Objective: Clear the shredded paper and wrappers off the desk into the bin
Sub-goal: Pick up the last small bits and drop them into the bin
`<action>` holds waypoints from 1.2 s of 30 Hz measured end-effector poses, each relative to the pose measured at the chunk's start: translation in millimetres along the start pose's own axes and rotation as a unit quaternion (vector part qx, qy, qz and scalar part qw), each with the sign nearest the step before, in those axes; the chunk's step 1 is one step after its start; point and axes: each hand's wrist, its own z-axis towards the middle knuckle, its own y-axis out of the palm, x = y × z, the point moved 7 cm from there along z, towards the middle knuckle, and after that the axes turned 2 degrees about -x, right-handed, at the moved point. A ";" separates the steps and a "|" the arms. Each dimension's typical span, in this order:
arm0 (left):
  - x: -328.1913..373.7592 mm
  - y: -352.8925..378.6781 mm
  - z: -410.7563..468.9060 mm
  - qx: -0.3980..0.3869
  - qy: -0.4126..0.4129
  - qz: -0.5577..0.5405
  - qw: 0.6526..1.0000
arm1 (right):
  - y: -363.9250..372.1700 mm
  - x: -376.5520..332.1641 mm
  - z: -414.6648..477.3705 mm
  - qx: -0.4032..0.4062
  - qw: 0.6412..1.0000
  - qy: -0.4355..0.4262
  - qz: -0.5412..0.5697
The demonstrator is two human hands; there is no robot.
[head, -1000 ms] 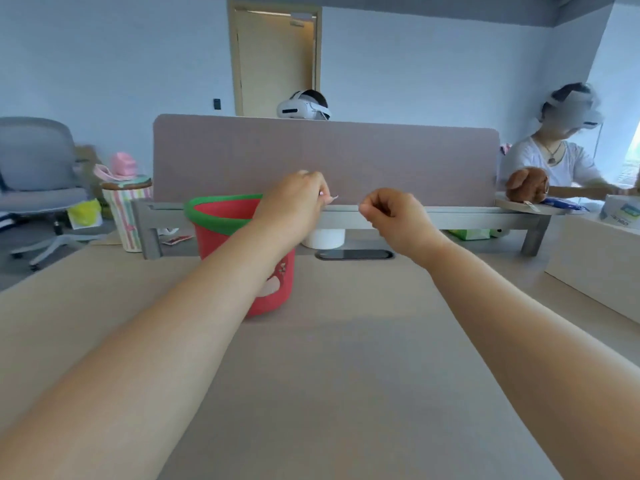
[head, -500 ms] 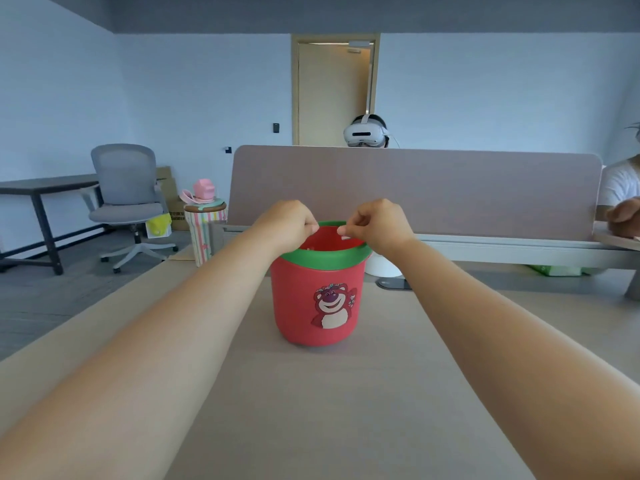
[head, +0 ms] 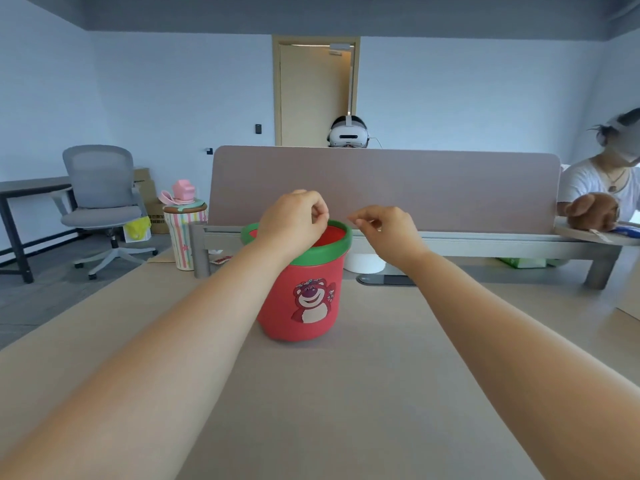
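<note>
fingers (head: 319,212) curled over red bin (head: 327,252), contents unseen

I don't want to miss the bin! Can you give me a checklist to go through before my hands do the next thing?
1. Bin standing upright on the desk: ok.
2. Bin's mouth uncovered, no lid: ok.
3. Left hand above the bin's mouth: ok.
4. Right hand above the bin's mouth: not ok, it looks just right of the green rim.
5. A scrap pinched in either hand: cannot tell; the fingers are curled and no paper shows.
</note>
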 end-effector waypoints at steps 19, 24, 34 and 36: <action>139.7 253.2 -106.9 -0.369 0.181 -0.039 0.911 | -149.7 205.9 -220.4 -0.003 0.941 0.307 -0.143; 138.1 275.7 -129.1 -0.362 0.180 -0.036 0.914 | -123.5 218.3 -237.6 -0.054 0.940 0.311 -0.131; 137.5 273.5 -128.2 -0.339 0.171 -0.067 0.923 | -108.7 221.0 -229.4 -0.097 0.934 0.304 -0.161; 137.7 271.9 -128.6 -0.337 0.171 -0.068 0.923 | -108.0 220.8 -226.1 -0.109 0.928 0.310 -0.175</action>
